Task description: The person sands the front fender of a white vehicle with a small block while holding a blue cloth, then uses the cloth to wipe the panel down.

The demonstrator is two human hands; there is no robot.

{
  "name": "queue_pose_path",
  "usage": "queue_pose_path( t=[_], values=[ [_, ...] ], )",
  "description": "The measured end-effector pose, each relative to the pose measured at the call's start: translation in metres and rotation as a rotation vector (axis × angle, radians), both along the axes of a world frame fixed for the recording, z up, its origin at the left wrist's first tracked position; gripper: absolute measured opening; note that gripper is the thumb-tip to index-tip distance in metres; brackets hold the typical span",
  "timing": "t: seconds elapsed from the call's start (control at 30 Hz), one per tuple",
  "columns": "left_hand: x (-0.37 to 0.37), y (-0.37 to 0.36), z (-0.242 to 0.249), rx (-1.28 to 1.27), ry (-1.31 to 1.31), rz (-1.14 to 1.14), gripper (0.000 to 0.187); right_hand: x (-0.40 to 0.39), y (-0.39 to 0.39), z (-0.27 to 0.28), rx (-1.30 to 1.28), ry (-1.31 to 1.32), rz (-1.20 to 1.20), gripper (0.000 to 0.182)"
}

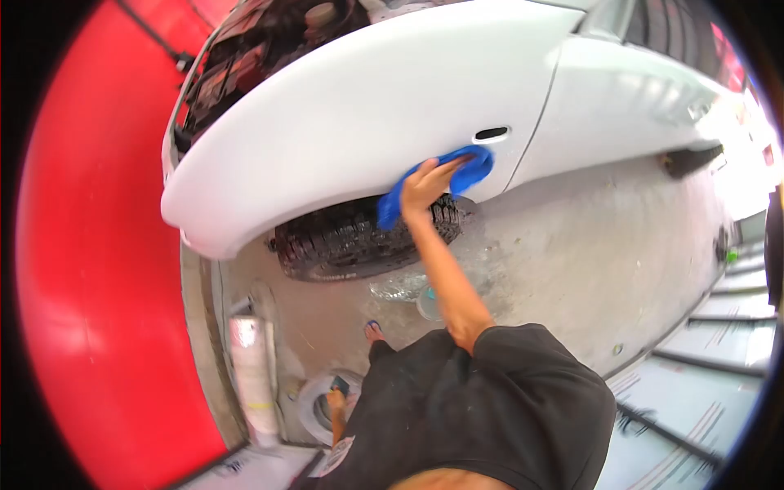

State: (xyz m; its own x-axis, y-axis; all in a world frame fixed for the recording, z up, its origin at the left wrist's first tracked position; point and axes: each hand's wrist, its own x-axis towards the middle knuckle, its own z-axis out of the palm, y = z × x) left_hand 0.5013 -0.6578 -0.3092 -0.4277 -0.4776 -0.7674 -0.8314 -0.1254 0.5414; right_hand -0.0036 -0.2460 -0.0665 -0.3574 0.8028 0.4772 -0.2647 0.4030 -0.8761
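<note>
My right hand (426, 186) presses a folded blue cloth (474, 167) against the white front fender (384, 98) of a car, just above the wheel arch. The fingers lie over the cloth, which hangs out on both sides of the hand. Close to its upper right is a dark oval slot (492, 133) in the fender. My left hand (336, 398) hangs low at my side, closed on a small dark block (339, 385) whose kind I cannot make out. Below the cloth, the wet black tyre (367, 237) sits under the arch.
A wet patch and a clear bucket (428, 304) are on the concrete floor by the tyre. A wrapped roll (255, 376) stands at the lower left beside a pale ring-shaped object (314, 408). A red wall (106, 245) runs along the left. The engine bay (261, 61) is open.
</note>
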Motion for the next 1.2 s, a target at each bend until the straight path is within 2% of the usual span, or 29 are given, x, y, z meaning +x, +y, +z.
queue_pose_path(
  t=[0.03,0.07,0.1,0.17,0.23,0.3,0.33,0.43,0.5,0.57,0.63,0.77,1.1,1.2],
  values=[
    [-0.007,-0.016,-0.001,0.011,-0.012,-0.032,0.053,-0.015,-0.036,-0.035,0.189,-0.178,-0.173,0.074],
    [-0.014,-0.033,-0.001,0.02,-0.023,-0.063,0.053,-0.02,-0.08,-0.042,0.183,-0.17,-0.197,0.074],
    [-0.022,-0.052,-0.001,0.033,-0.036,-0.089,0.053,-0.015,-0.12,-0.022,0.109,-0.05,-0.128,0.073],
    [-0.038,-0.094,0.003,0.045,-0.057,-0.136,0.053,-0.01,-0.186,0.003,0.198,0.003,-0.103,0.073],
    [-0.058,-0.135,0.009,0.045,-0.078,-0.149,0.053,-0.008,-0.229,0.026,0.231,-0.128,0.111,0.073],
    [-0.08,-0.175,0.015,0.035,-0.093,-0.146,0.053,-0.011,-0.234,0.065,0.334,-0.18,0.173,0.072],
    [-0.093,-0.193,0.018,0.025,-0.095,-0.14,0.053,-0.017,-0.225,0.081,0.44,-0.108,0.027,0.072],
    [-0.134,-0.237,0.028,-0.006,-0.104,-0.149,0.053,-0.032,-0.174,0.124,0.44,-0.159,-0.055,0.075],
    [-0.158,-0.255,0.033,-0.027,-0.113,-0.173,0.054,-0.04,-0.126,0.158,0.176,0.004,0.158,0.079],
    [-0.177,-0.26,0.035,-0.035,-0.113,-0.191,0.054,-0.056,-0.07,0.179,0.332,-0.052,-0.022,0.081],
    [-0.191,-0.251,0.036,-0.016,-0.082,-0.241,0.054,-0.07,-0.021,0.194,0.43,-0.031,-0.181,0.079],
    [-0.202,-0.205,0.038,0.096,0.099,-0.391,0.054,-0.085,0.061,0.218,0.482,0.01,-0.352,0.077],
    [-0.167,-0.099,0.01,0.092,-0.032,-0.429,0.056,-0.085,0.198,0.243,0.241,0.013,-0.352,0.077],
    [-0.149,-0.091,0.009,0.079,-0.057,-0.411,0.056,-0.095,0.228,0.24,0.26,0.023,-0.471,0.067]
  ],
)
